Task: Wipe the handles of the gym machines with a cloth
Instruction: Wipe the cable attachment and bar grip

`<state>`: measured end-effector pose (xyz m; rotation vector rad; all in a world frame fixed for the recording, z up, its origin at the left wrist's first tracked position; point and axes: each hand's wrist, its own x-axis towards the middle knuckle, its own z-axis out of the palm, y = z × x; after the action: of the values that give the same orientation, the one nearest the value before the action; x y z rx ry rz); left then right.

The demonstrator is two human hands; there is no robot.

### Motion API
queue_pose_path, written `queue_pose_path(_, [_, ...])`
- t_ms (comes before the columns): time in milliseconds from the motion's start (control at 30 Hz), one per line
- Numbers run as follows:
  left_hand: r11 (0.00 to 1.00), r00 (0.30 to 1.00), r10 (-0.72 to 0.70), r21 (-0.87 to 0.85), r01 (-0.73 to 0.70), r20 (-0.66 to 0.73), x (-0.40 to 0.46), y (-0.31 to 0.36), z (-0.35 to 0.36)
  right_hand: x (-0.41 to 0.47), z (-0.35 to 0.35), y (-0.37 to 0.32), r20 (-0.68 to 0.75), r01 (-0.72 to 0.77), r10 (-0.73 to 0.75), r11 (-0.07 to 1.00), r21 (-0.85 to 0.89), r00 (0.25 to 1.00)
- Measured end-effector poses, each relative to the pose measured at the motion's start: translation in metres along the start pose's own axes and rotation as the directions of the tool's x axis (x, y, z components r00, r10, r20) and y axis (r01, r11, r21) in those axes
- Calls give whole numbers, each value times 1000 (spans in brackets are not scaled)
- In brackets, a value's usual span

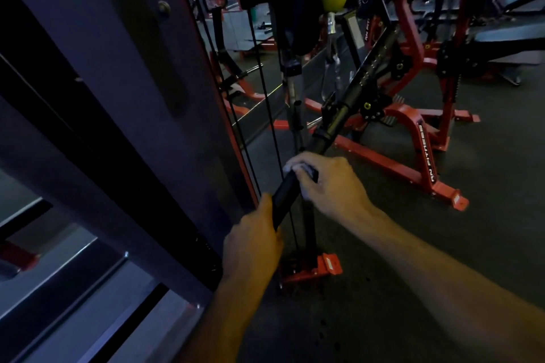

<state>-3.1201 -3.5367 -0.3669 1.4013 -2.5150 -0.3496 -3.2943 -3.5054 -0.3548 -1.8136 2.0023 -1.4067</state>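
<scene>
Nearest, the left hand grips the lower end of the black bar handle, steadying it. Just above, the right hand clamps a pale cloth around it. Soft cloth, rigid bar: best held wrapped round, probably sliding easily.

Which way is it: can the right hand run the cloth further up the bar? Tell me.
Probably yes. The right hand already wraps the cloth round the bar, and the stretch just above looks bare up to a collar. The left hand grips the lower end, out of the way.
</scene>
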Motion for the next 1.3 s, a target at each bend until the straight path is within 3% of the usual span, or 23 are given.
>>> queue_pose_path(67, [1000, 1000, -5, -1, 5, -1, -3, -1, -1, -1, -12, 3, 36, 34, -32, 998, -54, 999])
queue_pose_path(233, [999, 999, 23, 31, -23, -24, -3, 4, 1, 38, -33, 17, -126, -38, 20, 989, -142, 992])
queue_pose_path(433, [997, 999, 10, 73, -6, -49, -6, -3, 0, 22, -27, -4, 148, 51, -8, 958, -284, 989])
queue_pose_path(600, [996, 998, 23, 89, -17, -63, -7, -1, 1, 39, -37, -1, 25, -67, 80, 939, -337, 996])
queue_pose_path(733, [995, 997, 37, 90, -30, -71, -11, -1, 4, 3, -9, -33, 254, 83, 22, 915, -395, 967])
queue_pose_path(800, [996, 994, 59, 70, -53, -90, -18, -1, 4, 6, -19, -34, 294, 136, 2, 883, -448, 956])
queue_pose_path(933, [992, 989, 115, 68, -109, -91, -27, 5, 3, 42, -53, -7, 120, 20, 52, 844, -536, 991])
queue_pose_path(1000, [988, 988, 126, 100, -118, -84, -24, 4, 0, 47, -53, -2, 21, -57, 79, 858, -510, 997])
queue_pose_path(1100, [987, 990, 122, 113, -114, -75, -21, -2, -6, 25, -27, -18, 34, -58, 77, 923, -381, 996])
queue_pose_path(1300, [993, 994, 111, -42, -111, -22, -28, -17, -8, -18, 7, -46, 234, 91, -25, 956, -279, 972])
